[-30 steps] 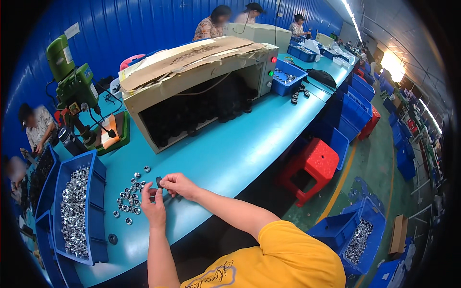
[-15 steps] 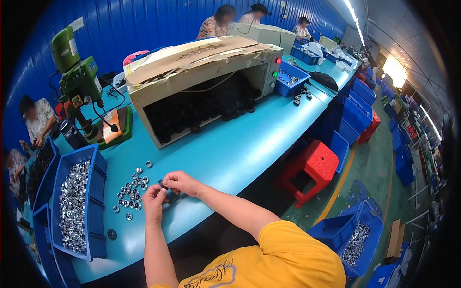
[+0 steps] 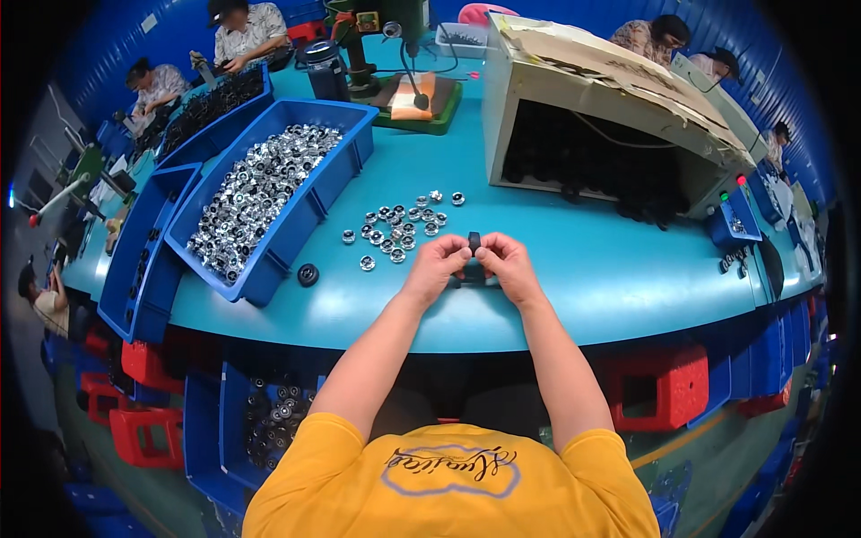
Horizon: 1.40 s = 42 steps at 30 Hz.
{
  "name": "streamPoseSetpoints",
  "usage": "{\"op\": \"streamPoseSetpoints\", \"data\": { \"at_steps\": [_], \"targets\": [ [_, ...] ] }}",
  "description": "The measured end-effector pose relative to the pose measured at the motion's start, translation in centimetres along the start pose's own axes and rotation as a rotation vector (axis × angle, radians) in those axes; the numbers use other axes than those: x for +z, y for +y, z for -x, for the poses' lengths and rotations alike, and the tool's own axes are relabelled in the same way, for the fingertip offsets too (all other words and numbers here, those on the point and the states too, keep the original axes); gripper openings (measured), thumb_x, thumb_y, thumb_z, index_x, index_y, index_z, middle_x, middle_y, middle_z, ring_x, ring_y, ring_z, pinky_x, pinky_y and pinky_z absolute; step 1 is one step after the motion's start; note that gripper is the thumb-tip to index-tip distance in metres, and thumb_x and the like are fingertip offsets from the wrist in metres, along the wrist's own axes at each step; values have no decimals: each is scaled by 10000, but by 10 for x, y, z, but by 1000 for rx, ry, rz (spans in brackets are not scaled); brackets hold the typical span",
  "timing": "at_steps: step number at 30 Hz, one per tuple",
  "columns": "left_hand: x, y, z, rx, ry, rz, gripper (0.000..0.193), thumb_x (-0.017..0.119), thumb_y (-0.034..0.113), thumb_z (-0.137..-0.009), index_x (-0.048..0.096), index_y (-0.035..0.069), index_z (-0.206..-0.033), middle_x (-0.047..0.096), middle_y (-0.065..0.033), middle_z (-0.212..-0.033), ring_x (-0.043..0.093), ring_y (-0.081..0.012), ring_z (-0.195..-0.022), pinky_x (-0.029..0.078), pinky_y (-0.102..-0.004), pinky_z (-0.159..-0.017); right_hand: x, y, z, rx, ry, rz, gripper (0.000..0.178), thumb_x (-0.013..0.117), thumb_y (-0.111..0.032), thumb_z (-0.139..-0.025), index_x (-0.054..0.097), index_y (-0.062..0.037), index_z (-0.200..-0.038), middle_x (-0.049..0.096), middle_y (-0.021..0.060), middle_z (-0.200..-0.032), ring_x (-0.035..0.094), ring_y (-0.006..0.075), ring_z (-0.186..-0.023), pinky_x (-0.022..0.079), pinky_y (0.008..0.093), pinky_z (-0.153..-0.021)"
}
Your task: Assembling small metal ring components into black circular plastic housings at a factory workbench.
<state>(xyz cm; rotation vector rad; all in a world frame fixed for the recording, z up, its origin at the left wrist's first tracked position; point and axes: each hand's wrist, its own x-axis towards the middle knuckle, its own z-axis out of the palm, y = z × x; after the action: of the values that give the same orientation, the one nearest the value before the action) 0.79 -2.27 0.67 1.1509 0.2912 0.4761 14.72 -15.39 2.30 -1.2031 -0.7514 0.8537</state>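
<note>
A small black rubber ring, like a toy tyre (image 3: 474, 240), stands upright between the fingertips of both hands, just above the table. My left hand (image 3: 435, 267) pinches its left side, and my right hand (image 3: 508, 265) pinches the right; the fingers partly hide it. Beneath the hands lie dark pieces (image 3: 475, 279), mostly covered. Left of my left hand, several shiny silver wheel hubs (image 3: 396, 231) are scattered on the turquoise table (image 3: 430, 318). A black wheel (image 3: 308, 274) lies alone beside the large blue bin (image 3: 260, 285), which is heaped with similar hubs.
At the back right a pale box-shaped machine (image 3: 499, 134) holds dark round parts. A green bench press (image 3: 448, 121) stands behind the hubs. Narrower blue bins (image 3: 148, 260) line the left. Co-workers (image 3: 247, 36) sit across the table. Red stools (image 3: 659, 386) stand below its front edge.
My view has swung to the left, so the hubs and bins sit nearer the middle. Both hands still hold the black ring, which now shows upright between the fingertips.
</note>
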Motion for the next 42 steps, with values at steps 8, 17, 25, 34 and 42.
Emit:
{"op": "streamPoseSetpoints", "data": {
  "at_steps": [8, 17, 25, 34, 42],
  "targets": [
    [-1, -2, -4, 7, -17, 23, 116, 727, 155, -1000, 677, 63, -1050, 678, 18, -941, 587, -71, -808, 491, -256, -662, -6, 8, -5, 4, 13, 14, 185, 826, -186, -922, 679, -84, -972, 627, -54, -813, 534, 36, -682, 424, 209, -567],
    [17, 5, 3, 93, 62, -323, 157, 653, 213, -1059, 681, 69, -1115, 650, 21, -921, 584, -68, -768, 497, -252, -619, -2, 4, -1, -5, 74, 41, 171, 785, -213, -969, 676, -82, -950, 625, -48, -795, 525, 37, -642, 435, 212, -540],
    [6, -4, -3, 97, 8, -146, 212, 656, 262, -1063, 681, 52, -1080, 628, 12, -871, 586, -93, -730, 512, -260, -644, 0, 2, -1, -26, 8, 35, 128, 781, -171, -963, 698, -74, -968, 637, -36, -804, 552, 42, -669, 453, 213, -556],
    [4, 5, -2, -42, -57, 144, 217, 718, 240, -1022, 671, 41, -1093, 647, 0, -873, 588, -99, -717, 528, -281, -638, 4, 2, 0, -56, 73, 133, 144, 787, -174, -958, 680, -80, -981, 605, -54, -776, 551, 41, -668, 438, 212, -559],
    [7, 3, -2, 38, 34, -16, 195, 772, 184, -977, 690, 34, -1069, 700, -14, -924, 616, -98, -761, 522, -268, -652, 3, 1, -1, -6, -10, 60, 197, 759, -251, -993, 638, -97, -965, 594, -55, -774, 516, 43, -666, 421, 216, -579]
  ]
}}
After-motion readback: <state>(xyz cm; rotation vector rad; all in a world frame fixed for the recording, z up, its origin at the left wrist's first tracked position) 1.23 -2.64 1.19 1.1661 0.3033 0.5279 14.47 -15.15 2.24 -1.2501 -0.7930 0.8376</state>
